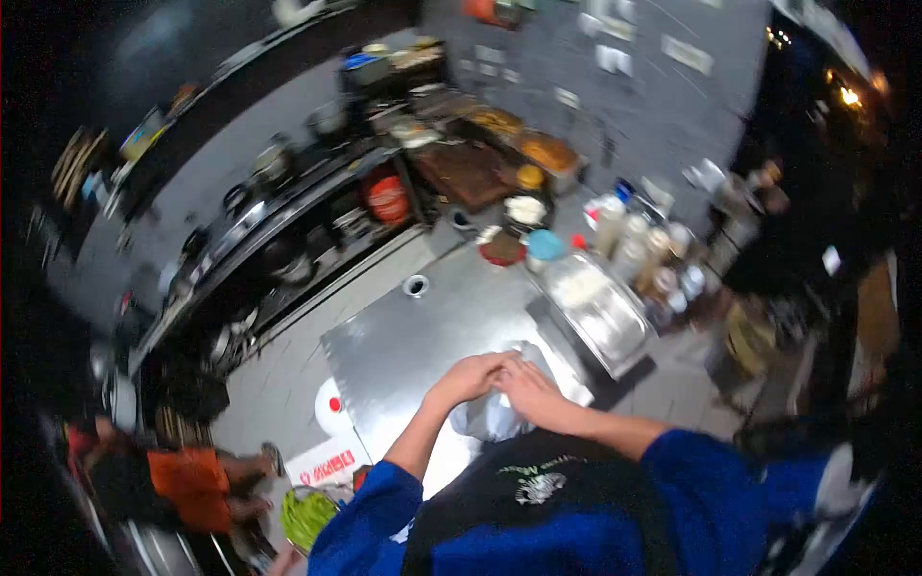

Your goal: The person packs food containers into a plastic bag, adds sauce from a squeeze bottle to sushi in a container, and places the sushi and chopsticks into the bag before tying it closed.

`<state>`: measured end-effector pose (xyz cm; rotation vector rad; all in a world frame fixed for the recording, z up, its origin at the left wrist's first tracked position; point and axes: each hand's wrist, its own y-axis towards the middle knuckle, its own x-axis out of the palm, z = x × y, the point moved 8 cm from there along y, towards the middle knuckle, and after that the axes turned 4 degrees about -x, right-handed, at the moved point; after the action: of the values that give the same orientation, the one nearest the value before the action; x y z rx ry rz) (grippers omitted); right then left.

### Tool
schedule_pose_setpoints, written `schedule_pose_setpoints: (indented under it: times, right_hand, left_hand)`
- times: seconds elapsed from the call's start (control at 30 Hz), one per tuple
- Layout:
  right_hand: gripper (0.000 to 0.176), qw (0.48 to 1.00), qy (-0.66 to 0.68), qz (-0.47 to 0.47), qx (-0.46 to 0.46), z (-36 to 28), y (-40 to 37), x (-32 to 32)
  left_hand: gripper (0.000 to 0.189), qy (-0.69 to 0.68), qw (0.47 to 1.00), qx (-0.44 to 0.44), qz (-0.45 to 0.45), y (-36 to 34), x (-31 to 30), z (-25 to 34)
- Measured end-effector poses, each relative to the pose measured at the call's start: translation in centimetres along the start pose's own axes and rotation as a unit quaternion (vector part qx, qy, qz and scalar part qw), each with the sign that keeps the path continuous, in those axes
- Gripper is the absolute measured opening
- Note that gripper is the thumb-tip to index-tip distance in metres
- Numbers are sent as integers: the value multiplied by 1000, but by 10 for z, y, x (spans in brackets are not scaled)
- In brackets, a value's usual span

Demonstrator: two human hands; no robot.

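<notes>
Both hands meet over a pale, whitish bag or wrapped bundle at the near edge of the metal table. My left hand comes in from the left, its fingers bent and pressed together at the top of the bundle. My right hand touches it from the right, fingers also closed on the pale material. Blur and the hands themselves hide the exact grip and what the bundle contains.
A metal tray stands right of the bundle, with several bottles behind it. A small white cup sits near the table's far edge. Green leaves fill a bowl at lower left, near a person in orange shorts.
</notes>
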<state>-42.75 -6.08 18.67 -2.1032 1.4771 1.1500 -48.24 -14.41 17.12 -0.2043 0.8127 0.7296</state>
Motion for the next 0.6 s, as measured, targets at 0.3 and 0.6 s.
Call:
schedule_pose_setpoints:
  times: [0.3, 0.6]
  right_hand:
    - [24, 975, -113, 18, -189, -17, -10, -13]
    - [25, 957, -117, -17, -266, -3, -21, -1]
  left_hand:
    - [29, -160, 951, -109, -243, 13, 23, -24]
    - [30, -177, 932, -112, -295, 10, 24, -26]
